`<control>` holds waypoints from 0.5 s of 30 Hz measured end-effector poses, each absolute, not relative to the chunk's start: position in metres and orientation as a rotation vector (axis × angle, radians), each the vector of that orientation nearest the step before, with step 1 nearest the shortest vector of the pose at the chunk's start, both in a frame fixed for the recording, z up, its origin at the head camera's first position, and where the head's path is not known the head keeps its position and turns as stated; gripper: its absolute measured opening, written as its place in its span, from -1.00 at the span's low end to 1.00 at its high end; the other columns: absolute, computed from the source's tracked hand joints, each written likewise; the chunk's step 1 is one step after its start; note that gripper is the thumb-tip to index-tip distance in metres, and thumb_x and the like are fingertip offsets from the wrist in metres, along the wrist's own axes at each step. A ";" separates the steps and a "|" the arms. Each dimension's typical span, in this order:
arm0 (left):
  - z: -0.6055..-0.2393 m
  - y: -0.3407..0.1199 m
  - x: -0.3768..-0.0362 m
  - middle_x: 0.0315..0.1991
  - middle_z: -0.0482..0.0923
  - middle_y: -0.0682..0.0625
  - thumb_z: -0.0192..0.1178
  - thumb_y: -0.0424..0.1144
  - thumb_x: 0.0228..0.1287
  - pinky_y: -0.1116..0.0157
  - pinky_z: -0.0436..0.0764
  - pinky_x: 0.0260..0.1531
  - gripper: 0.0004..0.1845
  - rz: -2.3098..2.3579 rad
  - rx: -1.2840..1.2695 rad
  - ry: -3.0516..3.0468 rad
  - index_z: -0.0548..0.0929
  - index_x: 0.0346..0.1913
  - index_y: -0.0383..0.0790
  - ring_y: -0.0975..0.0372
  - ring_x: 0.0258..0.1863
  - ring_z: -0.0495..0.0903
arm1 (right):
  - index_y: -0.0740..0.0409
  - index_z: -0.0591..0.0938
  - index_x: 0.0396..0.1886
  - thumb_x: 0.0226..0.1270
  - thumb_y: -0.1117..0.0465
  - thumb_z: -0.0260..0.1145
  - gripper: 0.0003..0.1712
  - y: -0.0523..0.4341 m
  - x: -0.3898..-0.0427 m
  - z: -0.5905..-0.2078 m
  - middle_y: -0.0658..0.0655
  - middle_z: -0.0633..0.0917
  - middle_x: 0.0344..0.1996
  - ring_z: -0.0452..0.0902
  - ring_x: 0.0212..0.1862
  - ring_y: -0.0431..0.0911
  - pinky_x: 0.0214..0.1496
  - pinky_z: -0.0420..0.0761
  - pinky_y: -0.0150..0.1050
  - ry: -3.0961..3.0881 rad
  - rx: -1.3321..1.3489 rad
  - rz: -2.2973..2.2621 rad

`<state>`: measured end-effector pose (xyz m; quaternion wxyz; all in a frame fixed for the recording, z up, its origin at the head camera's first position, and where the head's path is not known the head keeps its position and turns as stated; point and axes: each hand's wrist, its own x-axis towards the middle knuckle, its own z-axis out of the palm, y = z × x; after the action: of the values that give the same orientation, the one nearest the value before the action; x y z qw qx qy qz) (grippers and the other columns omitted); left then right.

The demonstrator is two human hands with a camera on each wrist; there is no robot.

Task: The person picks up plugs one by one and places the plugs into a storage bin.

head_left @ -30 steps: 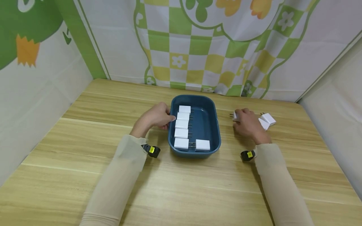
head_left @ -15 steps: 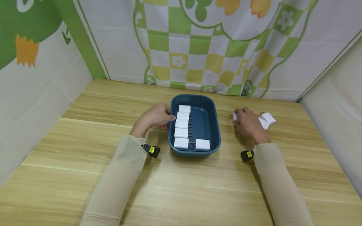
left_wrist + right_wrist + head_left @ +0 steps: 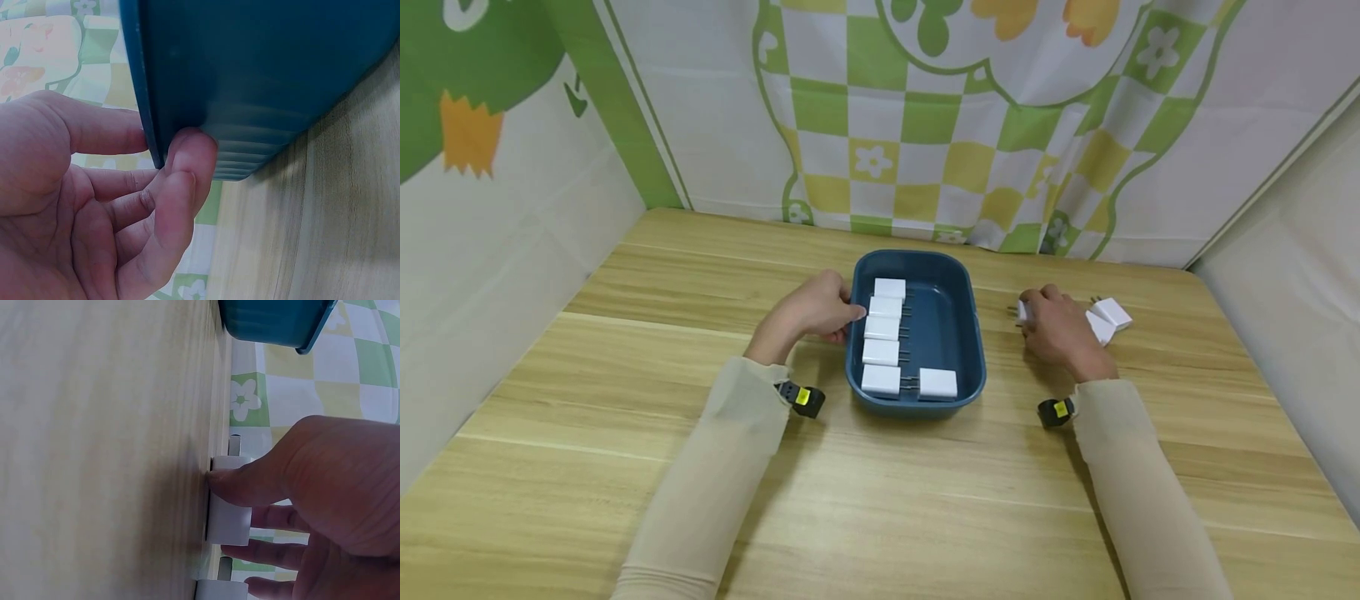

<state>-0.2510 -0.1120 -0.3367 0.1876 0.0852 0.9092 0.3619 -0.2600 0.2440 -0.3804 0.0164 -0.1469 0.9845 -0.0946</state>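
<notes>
A blue plastic bin (image 3: 943,333) stands mid-table, with several white plug chargers lined up along its left side, prongs facing right. One more charger (image 3: 937,384) lies at its near right, prongs facing left. My left hand (image 3: 820,308) pinches the bin's left rim; in the left wrist view the thumb (image 3: 112,131) is on one side and fingertips (image 3: 194,150) on the other. To the right of the bin, my right hand (image 3: 1060,329) holds a white charger (image 3: 230,519) between thumb and fingers, low at the table, prongs toward the bin.
Two loose chargers lie just beyond my right hand: a far one (image 3: 1112,313) and a partly hidden one (image 3: 1101,328) touching it. Another charger (image 3: 222,590) shows at the bottom of the right wrist view. A patterned curtain (image 3: 917,150) hangs behind the wooden table (image 3: 880,500).
The charger in my right hand has shifted very slightly. My left hand and the bin have stayed in place.
</notes>
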 end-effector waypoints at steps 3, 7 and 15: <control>-0.336 -0.112 -0.251 -0.52 0.65 -0.13 0.18 -0.26 0.48 0.13 0.72 -0.35 -0.74 1.013 0.241 2.558 0.68 -0.20 -0.47 0.08 -0.53 0.69 | 0.43 0.42 0.32 0.39 0.35 0.21 -0.47 0.244 -0.260 -0.380 0.52 0.45 0.15 0.44 0.08 0.40 0.10 0.47 0.28 3.056 -0.457 -0.273; -0.336 -0.111 -0.250 -0.51 0.65 -0.13 0.18 -0.26 0.48 0.13 0.72 -0.34 -0.74 1.010 0.241 2.559 0.69 -0.19 -0.47 0.07 -0.51 0.69 | 0.39 0.41 0.35 0.40 0.34 0.20 -0.45 0.243 -0.260 -0.379 0.49 0.45 0.18 0.41 0.13 0.41 0.13 0.43 0.33 3.046 -0.437 -0.261; -0.337 -0.111 -0.251 -0.49 0.66 -0.14 0.17 -0.26 0.49 0.12 0.72 -0.33 -0.75 1.013 0.237 2.558 0.68 -0.16 -0.46 0.06 -0.48 0.70 | 0.32 0.41 0.37 0.43 0.32 0.20 -0.46 0.242 -0.260 -0.379 0.45 0.45 0.19 0.38 0.18 0.40 0.17 0.31 0.45 3.041 -0.368 -0.274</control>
<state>-0.2513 -0.1115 -0.3368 0.1890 0.0844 0.9095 0.3604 -0.2598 0.2424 -0.3794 0.0333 -0.1195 0.9883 -0.0892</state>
